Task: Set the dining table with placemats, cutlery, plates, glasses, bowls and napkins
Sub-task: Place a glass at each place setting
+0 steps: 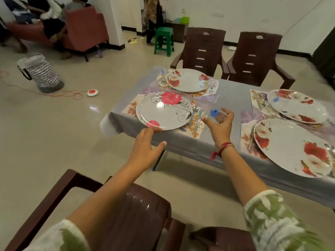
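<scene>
Red-flowered plate (163, 111) sits at the table (233, 95) corner, left hand (145, 149) open, fingertips on its rim; right hand (220, 126) cups a clear glass (214, 113).

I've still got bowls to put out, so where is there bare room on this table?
Free: the grey tablecloth strip down the middle, between the left floral placemats and the right floral placemats. Crowded: right of the pink-flowered white plate, where steel cutlery and a clear glass cluster.

Beige tiled floor (54, 142), white walls (253, 13), brown chairs (201, 49).
</scene>
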`<state>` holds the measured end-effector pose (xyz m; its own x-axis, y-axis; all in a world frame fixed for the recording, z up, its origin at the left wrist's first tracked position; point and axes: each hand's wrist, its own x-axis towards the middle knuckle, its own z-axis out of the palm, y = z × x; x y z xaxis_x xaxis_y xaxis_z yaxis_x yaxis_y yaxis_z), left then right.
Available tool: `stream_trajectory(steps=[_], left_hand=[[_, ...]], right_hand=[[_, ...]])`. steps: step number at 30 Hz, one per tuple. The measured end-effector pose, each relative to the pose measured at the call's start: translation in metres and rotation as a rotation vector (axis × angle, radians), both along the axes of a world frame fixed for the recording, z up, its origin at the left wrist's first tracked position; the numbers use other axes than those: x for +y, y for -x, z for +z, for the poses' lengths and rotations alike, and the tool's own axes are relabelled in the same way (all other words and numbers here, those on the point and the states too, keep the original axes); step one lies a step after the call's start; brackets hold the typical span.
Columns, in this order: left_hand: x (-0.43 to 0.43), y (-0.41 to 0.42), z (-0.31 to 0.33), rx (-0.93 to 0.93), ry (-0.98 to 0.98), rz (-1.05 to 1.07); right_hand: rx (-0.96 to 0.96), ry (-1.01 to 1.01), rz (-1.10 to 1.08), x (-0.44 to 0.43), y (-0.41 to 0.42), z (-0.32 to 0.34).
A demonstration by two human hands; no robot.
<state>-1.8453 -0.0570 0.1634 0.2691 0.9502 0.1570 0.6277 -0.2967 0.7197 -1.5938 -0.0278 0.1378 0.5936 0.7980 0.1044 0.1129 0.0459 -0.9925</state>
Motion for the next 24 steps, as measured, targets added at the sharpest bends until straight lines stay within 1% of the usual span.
stream_trajectory(steps=[6,12,17,24], left_hand=[[0.086,-0.067,-0.026,-0.037,0.017,0.01],[0.155,-0.108,-0.053,0.02,0.002,0.007],[0.177,-0.119,-0.075,0.012,-0.013,-0.014],[0.181,-0.118,-0.093,-0.031,-0.038,-0.021]], right_hand=[[-0.028,-0.02,-0.028,0.109,-0.059,-0.036],[-0.082,0.012,-0.021,0.19,-0.094,-0.077],[-0.067,0.038,-0.002,0.237,-0.113,-0.093],[-0.079,0.093,0.098,0.265,-0.12,-0.103]])
